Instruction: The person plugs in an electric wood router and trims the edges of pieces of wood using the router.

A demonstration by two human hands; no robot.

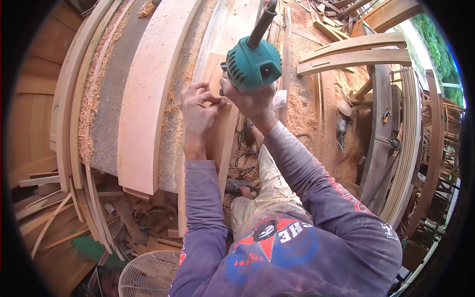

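My right hand (253, 103) is wrapped around the lower part of a teal corded power tool (255, 64). Side vents and a thick black cord sleeve show on the tool, whose working end is hidden below its body and my hand. Under it runs a narrow wooden board (225, 131), lying lengthwise toward me. Just left of the tool, my left hand (199, 113) is over this board. Its fingers are curled, with thumb and fingertips drawn together near the board's edge; whatever lies between them is too small to make out.
A wide pale plank (148, 94) lies left on the shaving-covered bench (106, 123). Two curved wooden pieces (354, 53) rest at the upper right, above a small grinder-like tool (341, 126). Near my feet are loose cords (245, 153). A fan guard (151, 274) stands at lower left.
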